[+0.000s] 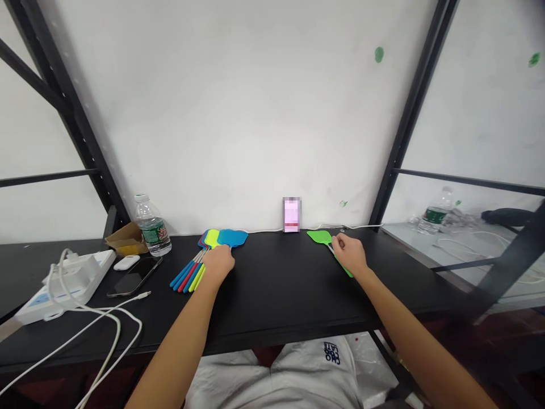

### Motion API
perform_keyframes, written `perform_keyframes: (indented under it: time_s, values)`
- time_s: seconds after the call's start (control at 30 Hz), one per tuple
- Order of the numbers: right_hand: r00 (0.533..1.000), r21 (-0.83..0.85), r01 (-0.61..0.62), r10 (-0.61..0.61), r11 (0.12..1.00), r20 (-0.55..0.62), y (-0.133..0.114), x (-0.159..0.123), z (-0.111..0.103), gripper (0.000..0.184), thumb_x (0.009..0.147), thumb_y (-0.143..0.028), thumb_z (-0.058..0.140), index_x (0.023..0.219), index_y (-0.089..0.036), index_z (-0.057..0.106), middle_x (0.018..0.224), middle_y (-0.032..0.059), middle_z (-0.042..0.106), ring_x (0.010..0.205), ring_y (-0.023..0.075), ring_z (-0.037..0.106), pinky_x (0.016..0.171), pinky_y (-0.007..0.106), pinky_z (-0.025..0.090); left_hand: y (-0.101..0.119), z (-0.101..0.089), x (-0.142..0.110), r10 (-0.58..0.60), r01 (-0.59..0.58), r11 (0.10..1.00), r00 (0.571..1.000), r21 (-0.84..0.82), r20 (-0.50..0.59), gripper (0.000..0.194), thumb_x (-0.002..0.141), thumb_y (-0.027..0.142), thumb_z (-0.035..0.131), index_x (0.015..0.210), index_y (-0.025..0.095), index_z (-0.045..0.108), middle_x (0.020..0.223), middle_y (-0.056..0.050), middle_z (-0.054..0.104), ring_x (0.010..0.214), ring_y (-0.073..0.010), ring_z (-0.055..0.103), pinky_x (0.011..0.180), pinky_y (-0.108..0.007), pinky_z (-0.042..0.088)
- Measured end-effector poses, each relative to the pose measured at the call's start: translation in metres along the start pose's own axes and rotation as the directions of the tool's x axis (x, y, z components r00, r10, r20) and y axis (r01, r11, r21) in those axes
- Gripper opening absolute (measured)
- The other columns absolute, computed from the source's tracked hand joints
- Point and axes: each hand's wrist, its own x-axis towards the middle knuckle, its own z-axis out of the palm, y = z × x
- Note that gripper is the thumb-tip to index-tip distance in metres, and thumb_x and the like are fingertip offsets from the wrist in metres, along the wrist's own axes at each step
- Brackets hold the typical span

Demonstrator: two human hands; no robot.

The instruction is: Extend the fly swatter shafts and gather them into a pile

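My left hand is closed around the shaft of a blue fly swatter, whose flat head points right and back. Beside and partly under it, several more fly swatters lie fanned on the black table, with blue, red and yellow handles toward me. Over at the right, my right hand has its fingers curled at the thin metal shaft of a green fly swatter. That one's green handle end shows below the hand. Both hands hide part of the shafts.
A phone with a lit screen leans on the wall. At left are a water bottle, a cardboard box, a dark phone, a white earbud case, a power strip and loose white cables.
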Motion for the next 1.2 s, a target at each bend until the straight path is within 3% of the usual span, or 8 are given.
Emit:
perform_keyframes:
  time_s: [0.17,0.47,0.6,0.7,0.83,0.93,1.07,1.2]
  values:
    - [0.984,0.170,0.178,-0.174,0.969,-0.037,-0.055,-0.001,0.017,0.031,0.089,-0.031,0.043,0.062,-0.018,0.051,0.052,-0.0008,0.047,0.050,0.0114,0.041,0.056,0.025,0.027,0.009,-0.007,-0.007,-0.008,0.012,0.998,0.998,0.057,-0.058,0.032,0.080,0.022,0.042,0.099,0.011,0.065,0.102,-0.021,0.066,0.096,-0.0310,0.064,0.076,-0.038,0.048]
    - [0.928,0.227,0.245,-0.296,0.943,0.228,-0.132,-0.016,0.068,0.029,0.089,-0.030,0.045,0.063,-0.019,0.054,0.054,-0.0012,0.051,0.051,0.0109,0.042,0.054,0.026,0.021,0.011,-0.009,-0.012,-0.094,0.091,0.994,0.993,-0.052,-0.068,0.032,0.082,0.025,0.041,0.101,0.010,0.062,0.099,-0.021,0.066,0.099,-0.0329,0.063,0.078,-0.039,0.047]
    - [0.909,0.286,0.214,-0.298,0.934,0.293,-0.136,-0.023,0.073,0.031,0.090,-0.032,0.046,0.062,-0.019,0.052,0.056,-0.0009,0.052,0.052,0.0114,0.042,0.055,0.025,0.022,0.018,-0.011,-0.016,-0.075,0.061,0.995,0.981,-0.082,-0.181,0.033,0.087,0.027,0.035,0.103,0.008,0.057,0.093,-0.020,0.065,0.093,-0.0329,0.064,0.075,-0.039,0.047]
    - [0.922,0.398,0.094,-0.231,0.912,0.311,-0.128,-0.021,0.070,0.040,0.093,-0.039,0.041,0.060,-0.019,0.051,0.054,-0.0007,0.050,0.052,0.0119,0.042,0.054,0.025,0.024,0.031,-0.008,-0.022,0.063,-0.090,0.992,0.962,-0.087,-0.267,0.030,0.090,0.031,0.033,0.102,0.012,0.053,0.088,-0.015,0.065,0.085,-0.0285,0.064,0.071,-0.035,0.046]
    - [0.951,0.580,-0.069,-0.121,0.812,0.284,-0.117,-0.012,0.060,0.044,0.093,-0.048,0.038,0.063,-0.020,0.054,0.054,-0.0011,0.048,0.054,0.0129,0.044,0.055,0.024,0.029,0.054,0.003,-0.034,0.325,-0.400,0.900,0.880,-0.172,-0.347,0.022,0.093,0.031,0.032,0.096,0.017,0.049,0.085,-0.008,0.064,0.081,-0.0213,0.063,0.070,-0.029,0.043]
    - [0.950,0.663,-0.127,-0.102,0.738,0.295,-0.115,-0.010,0.055,0.046,0.090,-0.054,0.038,0.065,-0.020,0.055,0.054,-0.0011,0.046,0.055,0.0132,0.043,0.054,0.024,0.030,0.068,0.013,-0.044,0.467,-0.562,0.790,0.811,-0.247,-0.352,0.019,0.094,0.032,0.033,0.092,0.019,0.048,0.080,-0.005,0.061,0.076,-0.0181,0.061,0.069,-0.028,0.041]
    - [0.939,0.725,-0.189,-0.094,0.663,0.330,-0.116,-0.011,0.056,0.050,0.090,-0.058,0.034,0.063,-0.020,0.053,0.054,-0.0006,0.045,0.054,0.0130,0.043,0.053,0.024,0.031,0.077,0.021,-0.053,0.573,-0.674,0.677,0.734,-0.294,-0.365,0.017,0.094,0.031,0.034,0.088,0.020,0.046,0.078,-0.003,0.058,0.072,-0.0159,0.057,0.065,-0.026,0.037]
    - [0.913,0.750,-0.316,-0.028,0.581,0.406,-0.114,-0.009,0.062,0.048,0.088,-0.060,0.037,0.061,-0.021,0.049,0.052,-0.0015,0.043,0.050,0.0120,0.041,0.049,0.024,0.030,0.077,0.023,-0.055,0.608,-0.701,0.640,0.713,-0.316,-0.350,0.016,0.093,0.030,0.035,0.084,0.021,0.045,0.075,-0.001,0.055,0.068,-0.0147,0.054,0.064,-0.025,0.036]
